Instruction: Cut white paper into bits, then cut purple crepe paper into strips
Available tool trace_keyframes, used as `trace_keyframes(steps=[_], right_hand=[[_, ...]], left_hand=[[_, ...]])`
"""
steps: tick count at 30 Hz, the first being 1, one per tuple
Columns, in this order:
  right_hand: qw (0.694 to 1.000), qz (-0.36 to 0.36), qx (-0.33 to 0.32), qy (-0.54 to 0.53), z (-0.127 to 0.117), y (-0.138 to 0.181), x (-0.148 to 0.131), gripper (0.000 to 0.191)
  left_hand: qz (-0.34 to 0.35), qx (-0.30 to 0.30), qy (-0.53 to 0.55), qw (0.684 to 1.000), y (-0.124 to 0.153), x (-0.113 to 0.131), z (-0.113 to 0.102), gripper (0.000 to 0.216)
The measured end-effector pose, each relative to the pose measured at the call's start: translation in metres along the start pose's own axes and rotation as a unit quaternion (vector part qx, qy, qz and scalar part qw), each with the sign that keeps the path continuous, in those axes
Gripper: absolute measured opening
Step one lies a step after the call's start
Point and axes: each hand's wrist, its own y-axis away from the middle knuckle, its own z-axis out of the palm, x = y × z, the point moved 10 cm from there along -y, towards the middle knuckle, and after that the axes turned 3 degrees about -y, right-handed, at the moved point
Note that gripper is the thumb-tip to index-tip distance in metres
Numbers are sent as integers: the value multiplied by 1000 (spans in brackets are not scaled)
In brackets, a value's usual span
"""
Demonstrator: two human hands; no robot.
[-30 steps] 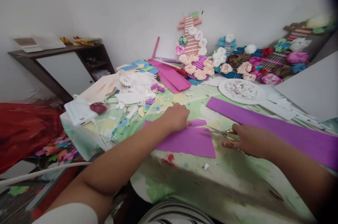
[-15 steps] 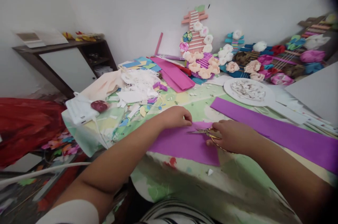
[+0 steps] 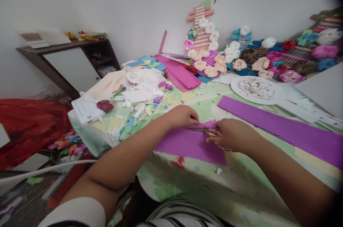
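Observation:
A sheet of purple crepe paper (image 3: 193,146) lies at the table's front edge. My left hand (image 3: 184,116) pinches its upper edge between thumb and fingers. My right hand (image 3: 232,134) is closed round the gold handles of a pair of scissors (image 3: 213,136). The blades point left, toward my left hand, and lie in the paper along its upper part. A narrow strip of the paper is raised above the blades. A folded length of purple crepe paper (image 3: 278,129) stretches to the right, beyond my right hand.
Paper scraps and white string (image 3: 144,84) pile up at the left, near a white power bank (image 3: 87,109) with a cable. Folded pink paper (image 3: 182,73) lies behind. A white paddle-shaped board (image 3: 254,102) holds scraps. Flower-decorated crafts (image 3: 203,41) lean against the wall.
The scissors' blades have closed up and sit further into the purple paper, and the strip above them has lifted. The whole view has shifted slightly.

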Motion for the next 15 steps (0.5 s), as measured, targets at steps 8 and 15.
trace_keyframes(steps=[8, 15], right_hand=[[1000, 12, 13, -9, 1, 1, 1, 43], [1000, 26, 10, 11, 3, 2, 5, 40]], left_hand=[[-16, 2, 3, 1000, 1, 0, -1, 20], [-27, 7, 13, 1000, 1, -4, 0, 19]])
